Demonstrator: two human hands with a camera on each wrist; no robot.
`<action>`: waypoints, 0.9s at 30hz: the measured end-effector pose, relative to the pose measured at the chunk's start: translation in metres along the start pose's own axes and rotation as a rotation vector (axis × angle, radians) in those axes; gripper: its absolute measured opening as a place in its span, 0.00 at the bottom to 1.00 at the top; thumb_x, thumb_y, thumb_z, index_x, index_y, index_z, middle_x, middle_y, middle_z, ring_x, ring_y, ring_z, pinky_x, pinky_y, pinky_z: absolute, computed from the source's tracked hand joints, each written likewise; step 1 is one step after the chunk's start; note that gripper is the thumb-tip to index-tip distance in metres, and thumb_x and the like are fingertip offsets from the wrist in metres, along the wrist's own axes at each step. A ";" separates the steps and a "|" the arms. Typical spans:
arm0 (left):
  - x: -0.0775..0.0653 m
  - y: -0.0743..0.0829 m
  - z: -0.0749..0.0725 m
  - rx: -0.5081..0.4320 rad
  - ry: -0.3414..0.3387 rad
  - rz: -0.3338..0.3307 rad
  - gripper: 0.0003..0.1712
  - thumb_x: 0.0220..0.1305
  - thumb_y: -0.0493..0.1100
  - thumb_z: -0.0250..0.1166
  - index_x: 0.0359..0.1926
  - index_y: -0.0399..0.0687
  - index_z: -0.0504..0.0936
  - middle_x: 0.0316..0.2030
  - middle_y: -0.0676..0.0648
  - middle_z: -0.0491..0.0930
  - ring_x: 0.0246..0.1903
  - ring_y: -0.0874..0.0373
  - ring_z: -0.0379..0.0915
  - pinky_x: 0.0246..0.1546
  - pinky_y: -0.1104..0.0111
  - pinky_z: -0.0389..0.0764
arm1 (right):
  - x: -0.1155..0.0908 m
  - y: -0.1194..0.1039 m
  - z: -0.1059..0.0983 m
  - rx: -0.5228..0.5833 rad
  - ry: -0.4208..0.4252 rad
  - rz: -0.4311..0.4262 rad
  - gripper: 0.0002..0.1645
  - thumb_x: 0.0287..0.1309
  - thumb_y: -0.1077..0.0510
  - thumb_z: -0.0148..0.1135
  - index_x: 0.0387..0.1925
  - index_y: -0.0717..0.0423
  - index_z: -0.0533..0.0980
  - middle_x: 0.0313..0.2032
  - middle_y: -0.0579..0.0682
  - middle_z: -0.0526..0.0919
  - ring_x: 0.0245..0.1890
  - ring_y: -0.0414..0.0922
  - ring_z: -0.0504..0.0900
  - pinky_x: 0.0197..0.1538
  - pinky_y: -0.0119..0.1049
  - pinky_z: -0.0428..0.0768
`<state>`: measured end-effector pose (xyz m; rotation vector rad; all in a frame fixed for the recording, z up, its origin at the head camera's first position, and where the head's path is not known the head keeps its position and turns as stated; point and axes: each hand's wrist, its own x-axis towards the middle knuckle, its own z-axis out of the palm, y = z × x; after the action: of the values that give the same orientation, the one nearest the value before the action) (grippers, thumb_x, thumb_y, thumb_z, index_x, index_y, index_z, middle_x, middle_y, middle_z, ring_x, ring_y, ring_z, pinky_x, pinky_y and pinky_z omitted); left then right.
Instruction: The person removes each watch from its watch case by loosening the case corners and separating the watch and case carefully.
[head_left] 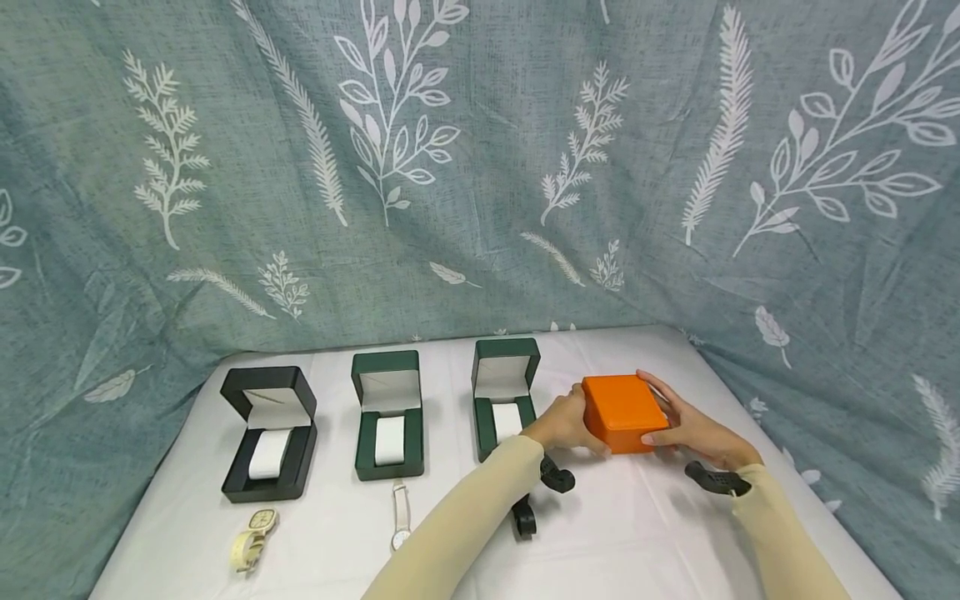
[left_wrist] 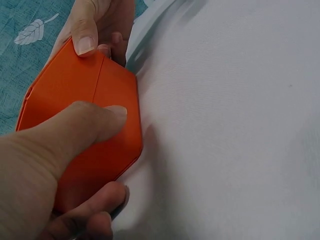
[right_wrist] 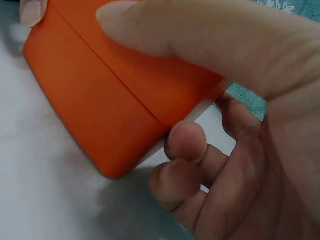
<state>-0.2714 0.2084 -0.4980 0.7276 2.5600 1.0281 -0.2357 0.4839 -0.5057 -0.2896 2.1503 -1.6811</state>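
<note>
A closed orange box point(head_left: 624, 408) with bevelled corners sits between both hands at the right of the white table. My left hand point(head_left: 572, 425) grips its left side, the thumb lying across the front face in the left wrist view, with fingertips point(left_wrist: 112, 195) at the lower edge. On the other side my right hand point(head_left: 693, 429) holds the box, its thumb point(right_wrist: 145, 30) on the front and its fingers curled by the side. A seam between lid and base runs across the orange box point(right_wrist: 95, 85) in the right wrist view. The back of the box is hidden.
Left of the hands stand an open black watch box point(head_left: 232, 467) and two open green boxes point(head_left: 367, 458) point(head_left: 480, 433), each with a white cushion. In front lie a gold-toned watch point(head_left: 255, 537), a white-strapped watch point(head_left: 401, 508) and a black strap-like item point(head_left: 523, 518), partly behind the left sleeve.
</note>
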 end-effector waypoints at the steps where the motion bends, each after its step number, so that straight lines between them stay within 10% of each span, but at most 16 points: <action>1: 0.000 0.000 0.000 0.000 0.000 0.000 0.63 0.41 0.54 0.88 0.72 0.40 0.62 0.56 0.46 0.80 0.52 0.61 0.77 0.57 0.69 0.75 | 0.000 0.000 0.000 0.004 -0.006 -0.004 0.65 0.64 0.68 0.68 0.82 0.26 0.38 0.81 0.59 0.37 0.60 0.48 0.73 0.43 0.41 0.79; 7: 0.000 -0.001 -0.001 -0.009 0.001 0.000 0.59 0.41 0.54 0.88 0.70 0.41 0.65 0.55 0.47 0.80 0.51 0.61 0.77 0.56 0.69 0.76 | 0.001 0.002 -0.002 0.029 -0.014 -0.039 0.67 0.61 0.70 0.69 0.83 0.28 0.38 0.81 0.54 0.27 0.65 0.32 0.70 0.58 0.42 0.79; 18: 0.001 -0.003 0.002 -0.077 0.037 -0.001 0.54 0.40 0.49 0.89 0.65 0.43 0.68 0.48 0.49 0.81 0.37 0.63 0.78 0.47 0.72 0.78 | 0.004 0.009 -0.004 0.032 0.020 -0.068 0.64 0.63 0.70 0.68 0.83 0.34 0.40 0.82 0.55 0.28 0.66 0.29 0.66 0.58 0.40 0.79; 23: 0.000 -0.002 0.001 -0.148 0.039 -0.011 0.52 0.39 0.46 0.89 0.63 0.43 0.69 0.43 0.48 0.81 0.25 0.61 0.79 0.36 0.74 0.79 | 0.005 0.008 -0.004 0.113 0.016 -0.092 0.58 0.66 0.71 0.63 0.84 0.37 0.43 0.81 0.58 0.40 0.63 0.41 0.75 0.51 0.44 0.83; 27: 0.001 -0.004 0.001 -0.121 0.050 -0.011 0.54 0.39 0.49 0.89 0.65 0.45 0.69 0.47 0.50 0.81 0.34 0.64 0.78 0.42 0.73 0.77 | 0.008 0.009 -0.005 0.154 0.025 -0.109 0.53 0.69 0.70 0.61 0.83 0.41 0.46 0.77 0.50 0.54 0.62 0.47 0.77 0.50 0.44 0.83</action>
<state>-0.2737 0.2073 -0.5013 0.6630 2.5139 1.2003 -0.2438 0.4872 -0.5143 -0.3493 2.0415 -1.9084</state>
